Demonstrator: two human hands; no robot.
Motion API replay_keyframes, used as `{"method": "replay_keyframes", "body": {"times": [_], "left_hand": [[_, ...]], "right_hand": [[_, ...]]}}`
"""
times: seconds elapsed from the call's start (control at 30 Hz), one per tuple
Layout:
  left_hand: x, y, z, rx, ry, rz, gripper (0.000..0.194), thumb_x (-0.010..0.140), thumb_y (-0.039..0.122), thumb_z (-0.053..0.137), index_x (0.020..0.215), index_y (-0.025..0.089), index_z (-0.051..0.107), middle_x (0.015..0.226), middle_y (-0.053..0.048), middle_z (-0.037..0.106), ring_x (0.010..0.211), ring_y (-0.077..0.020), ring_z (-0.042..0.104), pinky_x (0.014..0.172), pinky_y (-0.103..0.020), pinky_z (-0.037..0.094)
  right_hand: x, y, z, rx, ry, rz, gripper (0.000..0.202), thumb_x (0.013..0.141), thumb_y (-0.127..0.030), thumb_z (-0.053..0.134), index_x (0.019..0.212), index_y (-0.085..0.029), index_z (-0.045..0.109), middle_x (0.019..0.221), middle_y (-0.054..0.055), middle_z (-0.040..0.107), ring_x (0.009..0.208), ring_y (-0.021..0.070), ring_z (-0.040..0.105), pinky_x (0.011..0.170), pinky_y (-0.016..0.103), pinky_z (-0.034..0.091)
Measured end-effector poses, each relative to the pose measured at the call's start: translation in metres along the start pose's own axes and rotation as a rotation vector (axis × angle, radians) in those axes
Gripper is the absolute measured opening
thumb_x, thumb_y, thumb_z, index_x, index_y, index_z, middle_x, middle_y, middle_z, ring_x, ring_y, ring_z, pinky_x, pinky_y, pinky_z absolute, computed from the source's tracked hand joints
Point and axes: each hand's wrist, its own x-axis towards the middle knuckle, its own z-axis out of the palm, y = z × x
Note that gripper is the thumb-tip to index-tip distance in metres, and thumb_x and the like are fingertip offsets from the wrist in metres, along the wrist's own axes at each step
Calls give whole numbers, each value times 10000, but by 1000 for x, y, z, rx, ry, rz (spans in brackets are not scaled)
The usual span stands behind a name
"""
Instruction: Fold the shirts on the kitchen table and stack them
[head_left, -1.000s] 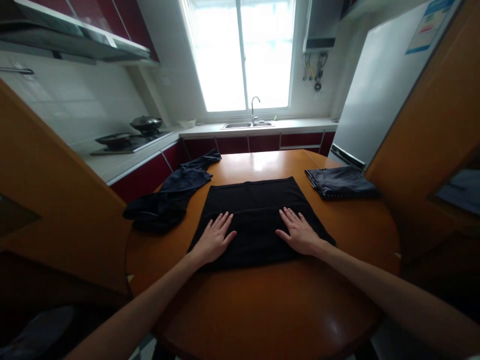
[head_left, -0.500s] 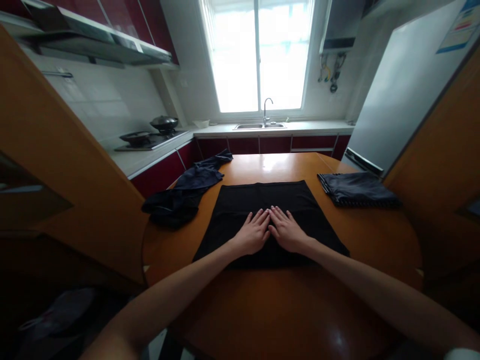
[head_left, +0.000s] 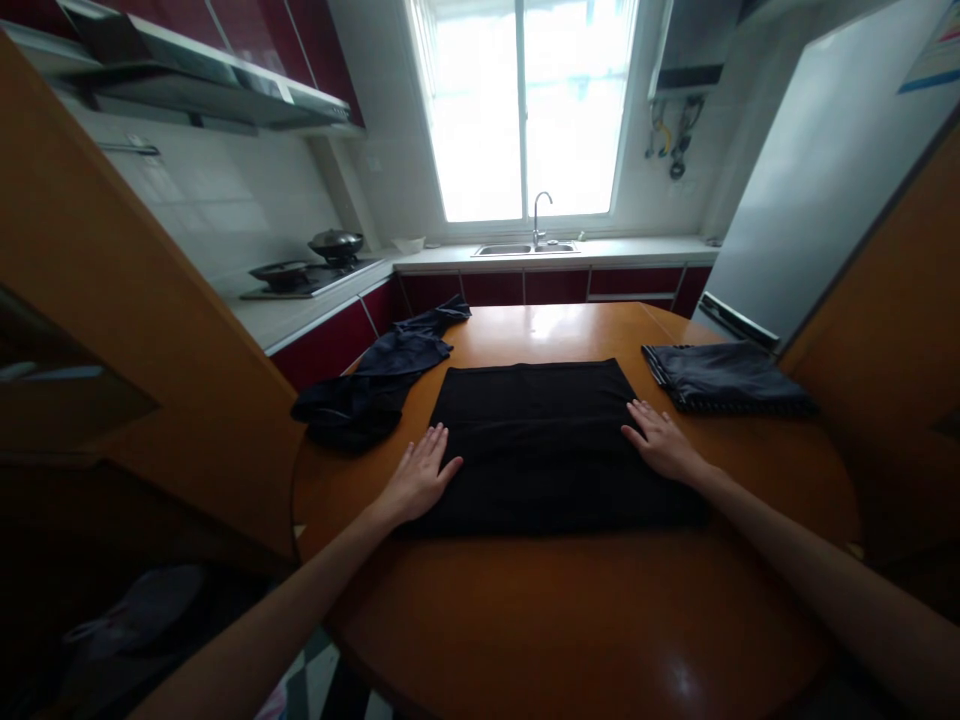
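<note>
A piece of black cloth (head_left: 540,450), which looks like a garment laid flat, is spread on the wooden table (head_left: 570,600) in front of me. A faint crease crosses it from side to side. My left hand (head_left: 420,478) lies open on its left edge, fingers pointing away from me and thumb toward the middle. On the opposite edge rests my right hand (head_left: 661,443), also open, its fingers angled inward over the cloth. Neither hand grips anything. Whether the cloth has several layers I cannot tell.
Crumpled dark clothing (head_left: 375,385) lies along the table's left side. A folded dark grey garment (head_left: 727,375) sits at the right. Beyond the table are a counter with a sink (head_left: 525,249), a stove with pans (head_left: 336,243) and a fridge (head_left: 810,190).
My hands have parted from the middle of the black cloth, the left sliding to its left edge and the right to its right edge. The view has shifted slightly.
</note>
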Motion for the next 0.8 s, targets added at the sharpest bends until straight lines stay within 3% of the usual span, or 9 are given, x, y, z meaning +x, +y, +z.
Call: {"method": "replay_keyframes", "body": {"times": [0.17,0.23,0.37,0.53,0.63,0.8], "left_hand": [[-34,-12,-11,-196,308,2,530,997,452,384,1368,109,543,1379,-171,586,1312,-288,532,1120,-466,402],[-51,-11,-23,-236,355,28,411,994,421,433,1245,153,617,1232,-132,646,1176,-273,605,1049,-447,466],[-87,-9,-44,-293,239,150,259,989,398,528,1123,231,674,1117,-67,649,1055,-226,641,938,-362,534],[-115,-18,-51,-234,80,373,276,951,311,636,1223,281,667,1207,-65,625,1114,-212,625,965,-329,539],[-117,-22,-51,-167,107,443,328,978,215,570,1294,282,631,1219,-67,626,1108,-191,629,953,-306,549],[-106,-16,-56,42,133,493,546,941,47,457,1396,328,569,1304,-46,622,1172,-196,607,1032,-359,521]], "right_hand": [[-15,16,-14,210,296,-22,502,989,-423,378,1257,-91,642,1357,205,612,1304,311,543,1133,484,400],[-29,18,-23,236,366,-47,420,973,-424,434,1134,-132,690,1222,173,672,1186,308,610,1085,492,450],[-71,11,-35,235,331,-160,329,968,-435,499,1104,-209,696,1227,120,661,1181,303,610,1054,507,484],[-121,4,-33,142,125,-415,407,954,-404,582,1349,-310,608,1482,59,527,1366,305,490,1119,509,447],[-132,13,-29,60,66,-508,534,934,-405,625,1452,-328,521,1539,46,477,1394,311,465,1111,505,463],[-125,27,-33,25,140,-584,501,958,-316,565,1457,-340,520,1481,21,551,1323,268,555,1097,470,484]]}}
